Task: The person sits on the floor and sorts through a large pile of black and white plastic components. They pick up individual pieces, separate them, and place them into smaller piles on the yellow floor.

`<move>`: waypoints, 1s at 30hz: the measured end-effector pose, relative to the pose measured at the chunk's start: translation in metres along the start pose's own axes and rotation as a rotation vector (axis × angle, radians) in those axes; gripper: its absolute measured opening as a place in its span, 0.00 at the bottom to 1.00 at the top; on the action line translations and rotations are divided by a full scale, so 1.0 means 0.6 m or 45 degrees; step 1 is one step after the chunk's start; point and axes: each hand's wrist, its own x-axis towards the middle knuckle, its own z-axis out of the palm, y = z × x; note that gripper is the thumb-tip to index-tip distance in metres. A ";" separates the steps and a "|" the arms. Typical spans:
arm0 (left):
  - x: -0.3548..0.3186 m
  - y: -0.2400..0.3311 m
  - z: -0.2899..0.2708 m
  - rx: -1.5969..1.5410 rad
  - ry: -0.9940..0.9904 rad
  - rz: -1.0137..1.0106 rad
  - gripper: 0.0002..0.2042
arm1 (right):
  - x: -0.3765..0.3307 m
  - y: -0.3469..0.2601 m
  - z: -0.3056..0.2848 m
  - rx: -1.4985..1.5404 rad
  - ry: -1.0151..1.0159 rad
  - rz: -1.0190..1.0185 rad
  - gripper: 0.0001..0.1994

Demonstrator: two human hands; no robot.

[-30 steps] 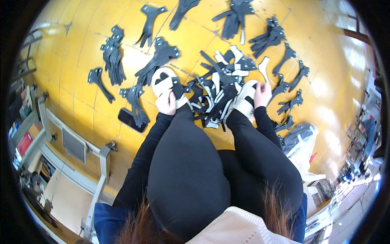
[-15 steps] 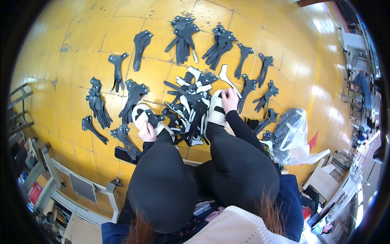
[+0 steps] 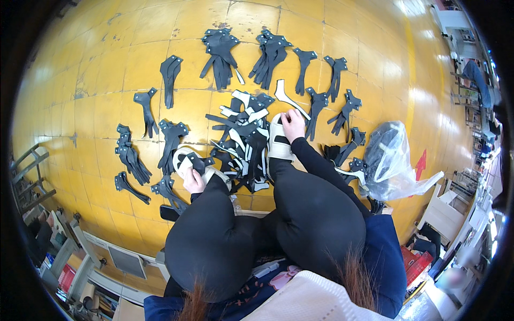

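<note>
I sit over a yellow tiled floor (image 3: 107,64). My left hand (image 3: 193,181) grips a black cut piece (image 3: 199,160) with a white curved piece under it, just beside my left knee. My right hand (image 3: 293,124) reaches past my white sandal (image 3: 278,143) and rests its fingertips at the right edge of a central heap of black and white cut pieces (image 3: 243,139), close to a white strip (image 3: 289,99). Whether it grips anything is hidden by the fingers.
Sorted stacks of black cut pieces ring the heap: at the far side (image 3: 219,51), (image 3: 273,51), on the left (image 3: 128,160) and on the right (image 3: 342,112). A clear plastic bag (image 3: 388,158) lies at right, a dark phone (image 3: 168,213) by my left leg, a metal rack (image 3: 27,176) at far left.
The view has tilted so more of the far floor and stacks shows. Both hands stay by the heap, the left still holding its black piece.
</note>
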 end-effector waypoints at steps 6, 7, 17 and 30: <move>0.005 0.006 -0.002 0.012 -0.037 -0.017 0.09 | 0.001 0.001 -0.004 -0.034 -0.032 0.037 0.12; 0.007 0.008 -0.005 0.020 -0.023 0.005 0.09 | 0.001 0.000 -0.003 -0.026 -0.022 0.025 0.12; 0.011 -0.004 0.006 0.046 -0.019 0.071 0.09 | 0.000 -0.007 -0.010 -0.014 -0.007 0.037 0.12; 0.008 -0.005 0.001 0.120 -0.002 0.081 0.09 | 0.008 0.006 -0.003 -0.003 0.003 0.039 0.13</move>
